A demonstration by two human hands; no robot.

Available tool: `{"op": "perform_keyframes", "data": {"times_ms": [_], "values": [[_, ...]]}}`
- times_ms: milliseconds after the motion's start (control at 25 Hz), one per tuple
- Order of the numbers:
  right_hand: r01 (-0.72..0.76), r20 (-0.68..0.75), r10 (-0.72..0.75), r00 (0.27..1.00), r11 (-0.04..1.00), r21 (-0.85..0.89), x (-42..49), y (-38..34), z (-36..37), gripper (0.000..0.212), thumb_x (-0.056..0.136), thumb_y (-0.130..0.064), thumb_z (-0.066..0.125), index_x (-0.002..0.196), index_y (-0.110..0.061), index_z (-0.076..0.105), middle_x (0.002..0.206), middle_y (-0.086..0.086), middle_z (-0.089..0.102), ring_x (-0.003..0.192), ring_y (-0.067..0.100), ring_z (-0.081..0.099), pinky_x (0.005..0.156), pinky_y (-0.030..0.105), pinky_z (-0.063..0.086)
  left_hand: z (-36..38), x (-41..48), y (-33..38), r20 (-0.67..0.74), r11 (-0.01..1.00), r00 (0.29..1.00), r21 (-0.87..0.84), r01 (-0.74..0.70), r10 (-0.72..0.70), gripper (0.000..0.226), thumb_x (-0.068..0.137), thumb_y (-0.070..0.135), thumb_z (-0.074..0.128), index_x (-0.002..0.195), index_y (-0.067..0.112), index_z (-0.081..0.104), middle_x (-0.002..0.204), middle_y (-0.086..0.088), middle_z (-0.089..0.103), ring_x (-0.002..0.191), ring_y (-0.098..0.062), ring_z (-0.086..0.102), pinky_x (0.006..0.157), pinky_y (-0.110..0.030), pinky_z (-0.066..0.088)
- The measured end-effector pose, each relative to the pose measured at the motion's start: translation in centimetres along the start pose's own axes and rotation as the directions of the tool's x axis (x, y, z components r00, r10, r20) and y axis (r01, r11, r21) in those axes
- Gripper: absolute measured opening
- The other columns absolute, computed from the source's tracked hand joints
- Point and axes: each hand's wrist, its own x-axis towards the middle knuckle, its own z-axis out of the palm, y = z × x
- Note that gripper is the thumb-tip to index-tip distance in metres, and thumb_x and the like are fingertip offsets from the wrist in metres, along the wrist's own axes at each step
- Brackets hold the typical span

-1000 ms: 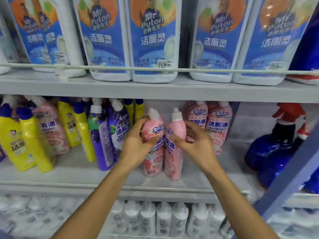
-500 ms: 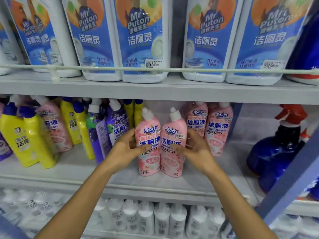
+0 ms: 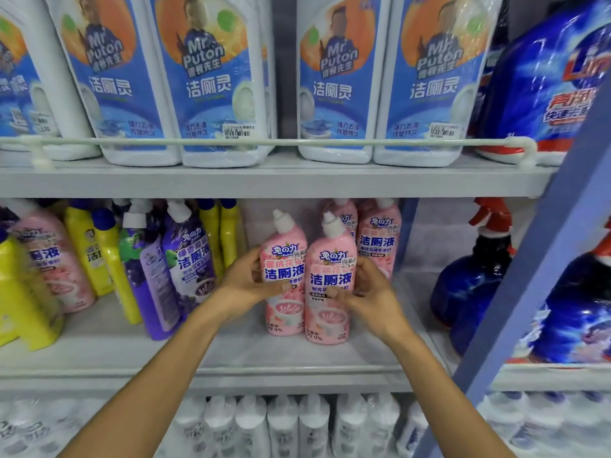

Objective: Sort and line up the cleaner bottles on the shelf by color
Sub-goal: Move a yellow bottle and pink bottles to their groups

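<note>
Two pink cleaner bottles stand upright side by side on the middle shelf (image 3: 231,355). My left hand (image 3: 246,280) grips the left pink bottle (image 3: 283,259) and my right hand (image 3: 370,285) grips the right pink bottle (image 3: 330,269). Two more pink bottles (image 3: 378,239) stand right behind them. To the left lean purple bottles (image 3: 188,259), yellow bottles (image 3: 99,256) with blue caps, and another pink bottle (image 3: 56,269) mixed in among the yellow ones.
Large white Mr Puton jugs (image 3: 211,81) fill the upper shelf behind a rail (image 3: 281,142). Blue spray bottles with red triggers (image 3: 472,282) stand at the right, past a blue upright post (image 3: 542,259). White bottles (image 3: 284,424) line the shelf below.
Both hands turned the two pink bottles upright with labels facing front and set them a little further right, close to the rear pink pair. The camera moved closer.
</note>
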Motion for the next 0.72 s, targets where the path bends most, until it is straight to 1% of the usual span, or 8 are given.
{"op": "perform_keyframes", "data": {"times_ms": [120, 200, 320, 360, 400, 440, 560, 720], "values": [[-0.016, -0.149, 0.005, 0.989, 0.997, -0.073, -1.1, 0.5, -2.7, 0.054, 0.079, -0.012, 0.087, 0.124, -0.022, 0.06, 0.111, -0.016, 0.072, 0.097, -0.011, 0.067, 0.077, 0.015, 0.058, 4.1, 2.0, -0.1, -0.026, 0.999, 0.999, -0.024, -0.047, 0.047, 0.061, 0.073, 0.006, 0.093, 0.125, 0.016, 0.063, 0.117, -0.002, 0.077, 0.108, -0.024, 0.074, 0.095, -0.043, 0.061], [-0.062, -0.295, 0.019, 0.955, 0.988, -0.14, -2.1, 1.0, -3.4, 0.065, 0.077, -0.021, 0.09, 0.132, -0.027, 0.056, 0.111, -0.02, 0.067, 0.094, -0.019, 0.063, 0.074, 0.01, 0.056, 6.9, 3.0, -0.7, -0.078, 0.997, 0.995, -0.035, -0.067, 0.064, 0.052, 0.07, 0.007, 0.094, 0.112, 0.019, 0.066, 0.109, -0.002, 0.079, 0.1, -0.022, 0.075, 0.089, -0.04, 0.062], [-0.071, -0.39, -0.032, 0.92, 0.967, -0.246, -2.9, 2.1, -2.7, 0.069, 0.073, -0.02, 0.093, 0.131, -0.021, 0.056, 0.111, -0.012, 0.066, 0.09, -0.018, 0.062, 0.071, 0.007, 0.053, 10.3, 3.0, -2.5, -0.142, 0.999, 0.989, 0.007, -0.045, 0.046, 0.045, 0.07, 0.01, 0.094, 0.104, 0.019, 0.066, 0.096, 0.001, 0.078, 0.082, -0.012, 0.073, 0.071, -0.019, 0.059], [-0.072, -0.398, -0.045, 0.916, 0.959, -0.274, -2.8, 2.0, -2.4, 0.069, 0.071, -0.019, 0.093, 0.13, -0.021, 0.057, 0.111, -0.01, 0.066, 0.086, -0.015, 0.063, 0.067, 0.005, 0.05, 11.0, 2.9, -3.0, -0.156, 0.999, 0.987, 0.016, -0.031, 0.033, 0.041, 0.073, 0.01, 0.093, 0.102, 0.02, 0.066, 0.094, 0.001, 0.077, 0.08, -0.01, 0.073, 0.067, -0.016, 0.057], [-0.086, -0.404, -0.048, 0.913, 0.948, -0.307, -2.4, 2.1, -2.3, 0.069, 0.071, -0.019, 0.093, 0.129, -0.02, 0.057, 0.11, -0.007, 0.067, 0.082, -0.01, 0.063, 0.065, 0.005, 0.047, 11.4, 2.9, -3.4, -0.17, 0.999, 0.985, 0.025, -0.02, 0.024, 0.037, 0.075, 0.009, 0.092, 0.099, 0.021, 0.066, 0.093, 0.0, 0.078, 0.08, -0.012, 0.073, 0.066, -0.017, 0.057], [-0.101, -0.407, -0.045, 0.912, 0.938, -0.331, -2.0, 2.1, -2.4, 0.068, 0.071, -0.021, 0.093, 0.129, -0.02, 0.058, 0.11, -0.006, 0.069, 0.082, -0.005, 0.062, 0.065, 0.008, 0.046, 11.5, 3.1, -3.7, -0.178, 0.999, 0.984, 0.041, -0.013, 0.02, 0.034, 0.075, 0.01, 0.091, 0.095, 0.024, 0.066, 0.091, 0.002, 0.077, 0.08, -0.014, 0.074, 0.068, -0.021, 0.058], [-0.105, -0.446, -0.079, 0.892, 0.921, -0.374, -0.7, 3.3, -3.6, 0.066, 0.072, -0.025, 0.093, 0.128, -0.02, 0.059, 0.111, -0.003, 0.071, 0.093, 0.013, 0.068, 0.075, 0.027, 0.054, 10.6, 4.0, -3.8, -0.155, 0.995, 0.986, 0.089, -0.052, 0.065, 0.034, 0.078, 0.009, 0.089, 0.091, 0.03, 0.065, 0.09, 0.004, 0.076, 0.082, -0.017, 0.074, 0.077, -0.033, 0.061], [-0.103, -0.481, -0.077, 0.874, 0.936, -0.336, 1.1, 4.8, -4.7, 0.067, 0.075, -0.032, 0.09, 0.131, -0.019, 0.057, 0.119, -0.001, 0.067, 0.106, 0.016, 0.066, 0.088, 0.041, 0.06, 9.3, 4.6, -3.9, -0.179, 0.994, 0.983, 0.108, -0.026, 0.045, 0.035, 0.079, 0.013, 0.089, 0.106, 0.016, 0.068, 0.098, -0.002, 0.076, 0.089, -0.019, 0.073, 0.078, -0.032, 0.06]]}}
